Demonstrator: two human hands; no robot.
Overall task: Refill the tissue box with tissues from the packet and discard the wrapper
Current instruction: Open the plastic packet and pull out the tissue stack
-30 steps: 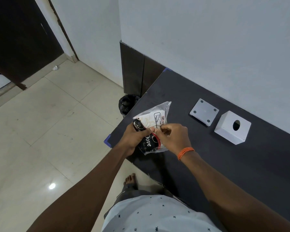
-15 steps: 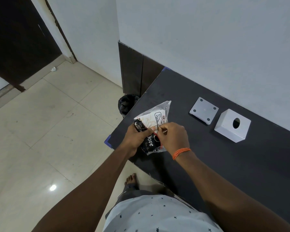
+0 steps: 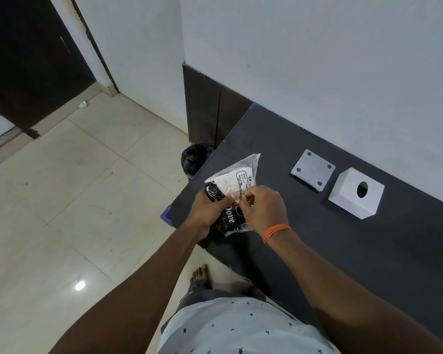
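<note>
Tissue packet (image 3: 232, 198) is held over the desk (image 3: 368, 251) edge, left of the tissue box (image 3: 356, 192); left hand (image 3: 210, 208) grip clamped on it, right hand (image 3: 264, 208) fingers pinched on its wrapper.

From my feed I see both forearms bare to the bottom edge, no sleeves in view. The right hand (image 3: 262, 208) has a thin orange thread band (image 3: 275, 232) wound around its wrist; the left hand (image 3: 206, 212) wears nothing. Below, a pale grey-white shirt with small dark star-like marks (image 3: 241, 328), dark grey trousers (image 3: 202, 292), and one bare foot (image 3: 198, 274).
</note>
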